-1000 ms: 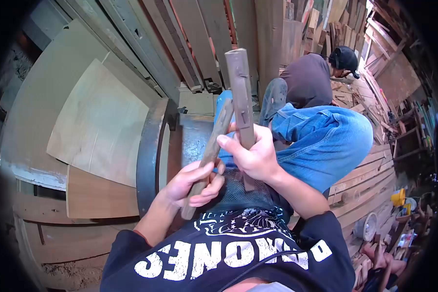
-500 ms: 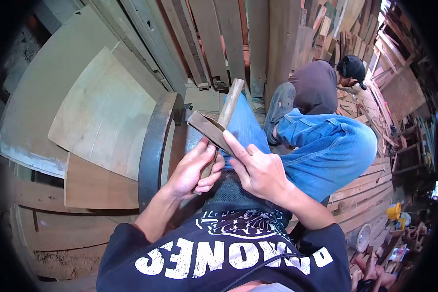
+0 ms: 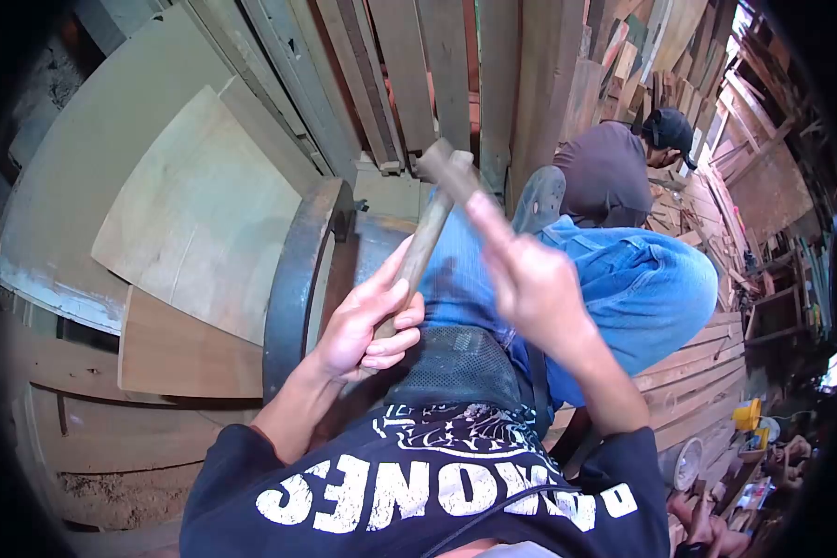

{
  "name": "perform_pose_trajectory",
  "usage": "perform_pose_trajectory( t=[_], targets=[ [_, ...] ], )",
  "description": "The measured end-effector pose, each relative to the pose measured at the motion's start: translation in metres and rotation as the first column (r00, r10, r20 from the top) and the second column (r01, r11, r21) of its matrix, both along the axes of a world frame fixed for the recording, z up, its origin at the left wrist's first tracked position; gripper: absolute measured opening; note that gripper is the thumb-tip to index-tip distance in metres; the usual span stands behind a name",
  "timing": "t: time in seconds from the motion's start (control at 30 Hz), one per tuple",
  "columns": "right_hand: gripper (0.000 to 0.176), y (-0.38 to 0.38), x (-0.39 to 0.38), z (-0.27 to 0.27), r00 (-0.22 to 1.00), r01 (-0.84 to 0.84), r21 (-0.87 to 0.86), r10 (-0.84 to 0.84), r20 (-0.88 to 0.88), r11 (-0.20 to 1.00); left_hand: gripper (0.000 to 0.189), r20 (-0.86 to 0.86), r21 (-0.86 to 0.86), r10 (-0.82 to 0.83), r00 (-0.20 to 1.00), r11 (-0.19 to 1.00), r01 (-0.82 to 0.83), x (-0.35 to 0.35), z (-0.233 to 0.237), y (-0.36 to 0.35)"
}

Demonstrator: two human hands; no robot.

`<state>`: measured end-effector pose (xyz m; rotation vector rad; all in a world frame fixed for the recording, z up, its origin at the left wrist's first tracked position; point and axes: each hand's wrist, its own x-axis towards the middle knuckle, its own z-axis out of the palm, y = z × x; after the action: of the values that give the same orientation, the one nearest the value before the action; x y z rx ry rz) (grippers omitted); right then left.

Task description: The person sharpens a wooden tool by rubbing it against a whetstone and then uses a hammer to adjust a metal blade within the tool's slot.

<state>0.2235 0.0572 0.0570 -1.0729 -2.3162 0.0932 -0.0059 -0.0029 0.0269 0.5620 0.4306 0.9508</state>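
My left hand (image 3: pixel 372 327) is wrapped round a pale round wooden stick (image 3: pixel 420 253), which slants up and away from me over my lap. My right hand (image 3: pixel 541 288), blurred by motion, is closed round a folded strip of sandpaper or similar brown material (image 3: pixel 444 166). That strip lies at the far end of the stick, crossing it near its tip. The exact contact between strip and stick is blurred. Below the hands is a dark mesh surface (image 3: pixel 456 367) between my legs.
Curved wooden panels (image 3: pixel 195 223) lean at the left beside a dark curved rim (image 3: pixel 293 288). Upright planks (image 3: pixel 400 74) stand ahead. Another person (image 3: pixel 604 172) in a black cap crouches beyond my knee (image 3: pixel 660 279). A yellow container (image 3: pixel 748 415) is at the lower right.
My right hand has moved up and to the right with the brown strip, from the stick's middle to its far end. More of the stick now shows above my left hand.
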Motion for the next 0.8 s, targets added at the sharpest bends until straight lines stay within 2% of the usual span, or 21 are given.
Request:
perform_pose_trajectory(
  t=[0.07,0.1,0.17,0.2,0.23,0.3,0.33,0.37,0.43,0.47,0.5,0.53,0.57,0.6,0.63,0.7,0.73,0.8],
  targets=[
    [0.063,-0.03,-0.005,-0.001,0.979,-0.141,-0.059,0.148,0.139,0.988,0.055,0.102,-0.056,-0.014,0.995,0.998,0.019,-0.005,-0.002,0.003],
    [0.064,-0.032,-0.005,0.002,0.977,-0.129,-0.044,0.135,0.165,0.991,0.055,0.101,-0.064,-0.017,0.995,0.998,0.023,-0.007,-0.002,0.003],
    [0.066,0.003,0.002,-0.009,0.997,-0.055,0.109,0.06,-0.042,0.992,0.052,0.281,-0.082,-0.055,0.958,0.993,0.081,-0.007,-0.003,0.003],
    [0.064,0.016,0.006,-0.004,0.997,0.036,0.105,-0.028,-0.074,0.994,0.049,0.37,-0.103,-0.068,0.927,0.988,0.113,-0.006,-0.005,0.003],
    [0.064,0.009,0.004,-0.005,0.997,0.033,0.113,-0.024,-0.074,0.993,0.049,0.37,-0.095,-0.068,0.927,0.989,0.11,-0.007,-0.007,0.003],
    [0.062,-0.018,-0.004,-0.008,0.987,-0.16,0.069,0.159,0.023,0.985,0.047,0.528,-0.175,-0.047,0.848,0.971,0.164,-0.009,-0.013,0.003],
    [0.062,-0.032,-0.006,-0.003,0.975,-0.178,0.004,0.176,0.136,0.984,0.046,0.552,-0.229,-0.008,0.834,0.96,0.161,-0.011,-0.017,0.002],
    [0.062,-0.024,-0.006,-0.006,0.976,-0.173,-0.005,0.172,0.132,0.985,0.046,0.551,-0.238,-0.007,0.835,0.957,0.166,-0.013,-0.018,0.002],
    [0.062,0.011,-0.002,-0.005,0.999,-0.013,0.113,0.017,-0.031,0.993,0.043,0.699,-0.235,-0.033,0.714,0.933,0.273,-0.011,-0.02,0.006],
    [0.063,0.016,0.0,-0.002,0.998,0.058,0.09,-0.054,-0.045,0.994,0.042,0.723,-0.228,-0.05,0.689,0.925,0.306,-0.01,-0.02,0.006],
    [0.063,0.006,-0.003,-0.002,0.998,0.051,0.099,-0.047,-0.047,0.994,0.042,0.721,-0.221,-0.051,0.691,0.929,0.298,-0.01,-0.021,0.007],
    [0.063,-0.015,-0.007,-0.004,0.997,-0.071,0.08,0.07,0.014,0.994,0.036,0.794,-0.126,-0.115,0.596,0.929,0.348,-0.007,-0.025,0.009],
    [0.063,-0.03,-0.01,-0.005,0.982,-0.183,0.041,0.18,0.064,0.982,0.039,0.851,-0.042,-0.172,0.497,0.919,0.392,-0.008,-0.027,0.008],
    [0.063,-0.031,-0.012,-0.003,0.98,-0.181,0.051,0.176,0.095,0.982,0.044,0.835,-0.176,-0.082,0.544,0.897,0.406,-0.012,-0.025,0.005],
    [0.063,-0.018,-0.007,-0.004,0.98,-0.167,0.082,0.157,0.12,0.983,0.044,0.835,-0.18,-0.079,0.545,0.896,0.406,-0.013,-0.032,0.012],
    [0.064,0.011,-0.003,0.001,0.999,0.034,0.058,-0.034,0.0,0.998,0.043,0.855,0.245,-0.419,0.306,0.846,0.473,-0.006,-0.055,0.026],
    [0.064,0.008,-0.005,0.0,1.0,0.027,0.099,-0.026,-0.009,0.995,0.044,0.855,-0.195,-0.034,0.518,0.904,0.381,-0.009,-0.02,0.008],
    [0.066,-0.02,-0.008,-0.003,0.986,-0.143,0.051,0.138,0.089,0.988,0.038,0.847,-0.211,-0.035,0.53,0.894,0.396,-0.013,-0.019,0.01]
  ],
)
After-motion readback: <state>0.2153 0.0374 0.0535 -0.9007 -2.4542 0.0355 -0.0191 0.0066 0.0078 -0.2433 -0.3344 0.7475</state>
